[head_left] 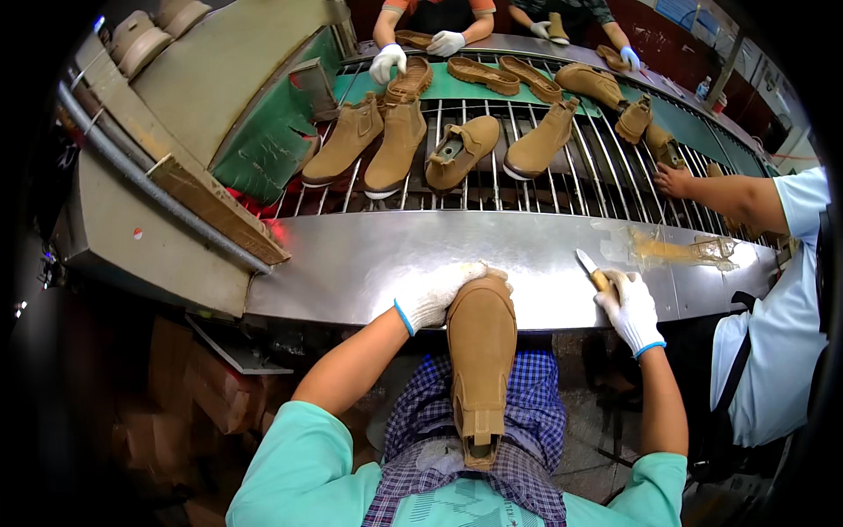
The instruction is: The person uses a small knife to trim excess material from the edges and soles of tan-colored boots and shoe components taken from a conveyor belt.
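A tan ankle boot (482, 356) is held lengthwise against my apron, its toe up by the metal ledge and its opening at my belly. My left hand (439, 294), in a white knit glove with a blue cuff, is closed around the toe end; some of its fingers are hidden behind the boot. In my right hand (630, 309), gloved the same way, is a small knife (599, 277) with a pale pointed blade and a wooden-looking handle. This hand is by the ledge's near edge, apart from the boot, with the blade directed away from me to the upper left.
Beyond the steel ledge (378, 255), a roller conveyor carries several tan boots (399, 149) and loose soles (483, 75). A machine housing (158, 237) with a pipe borders the left. Co-workers work at the far side; another person's bare arm (733, 198) reaches in from the right.
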Demonstrator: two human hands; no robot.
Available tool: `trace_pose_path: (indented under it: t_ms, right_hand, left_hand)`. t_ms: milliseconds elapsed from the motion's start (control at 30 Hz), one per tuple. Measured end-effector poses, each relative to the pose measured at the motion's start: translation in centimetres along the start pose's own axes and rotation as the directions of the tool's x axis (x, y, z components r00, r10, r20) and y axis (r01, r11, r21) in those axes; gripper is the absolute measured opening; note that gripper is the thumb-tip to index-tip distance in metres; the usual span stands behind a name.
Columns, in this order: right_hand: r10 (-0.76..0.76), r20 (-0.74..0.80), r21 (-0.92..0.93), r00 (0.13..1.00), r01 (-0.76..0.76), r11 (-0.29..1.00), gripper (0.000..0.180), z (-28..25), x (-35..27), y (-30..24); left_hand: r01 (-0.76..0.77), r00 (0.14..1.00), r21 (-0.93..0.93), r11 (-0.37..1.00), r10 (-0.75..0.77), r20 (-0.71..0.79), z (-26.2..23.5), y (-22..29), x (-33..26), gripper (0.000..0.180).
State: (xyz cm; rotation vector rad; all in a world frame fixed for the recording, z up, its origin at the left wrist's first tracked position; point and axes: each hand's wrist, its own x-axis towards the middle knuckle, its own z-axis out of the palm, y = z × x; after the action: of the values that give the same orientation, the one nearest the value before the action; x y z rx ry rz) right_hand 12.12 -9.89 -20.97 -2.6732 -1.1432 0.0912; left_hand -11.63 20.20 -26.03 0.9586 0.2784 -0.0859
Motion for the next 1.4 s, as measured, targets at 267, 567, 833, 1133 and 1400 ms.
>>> trace_pose_path:
  t_ms: [267,567,833,1133,1400]
  right_hand:
    - [0.287,0.464,0.716,0.838,-0.546,0.435,0.046,1.5,-8.0,-6.8]
    - [-0.073,0.764,0.597,0.641,-0.745,-0.298,0.033,3.5,-11.0,-16.3]
    - [-0.155,0.788,0.597,0.596,-0.801,-0.047,0.033,-2.8,-2.6,-17.1]
    - [-0.106,0.859,0.511,0.5,-0.831,0.221,0.042,1.2,-11.3,-13.2]
    - [0.166,0.492,0.648,0.854,-0.487,0.585,0.061,1.2,-4.1,-13.8]
  left_hand:
    - [0.136,0.99,-0.074,0.988,-0.132,0.052,-1.0,1.4,0.6,0.063]
    - [0.184,0.972,-0.049,0.982,-0.174,0.158,-0.9,2.2,1.5,0.068]
    - [0.174,0.973,-0.005,0.985,-0.171,0.157,-0.9,2.9,2.3,0.063]
    - [0.117,0.976,0.09,0.989,-0.131,0.172,-1.7,2.7,2.6,0.06]
    - [0.204,0.968,-0.032,0.978,-0.197,0.155,-2.4,3.0,2.4,0.057]
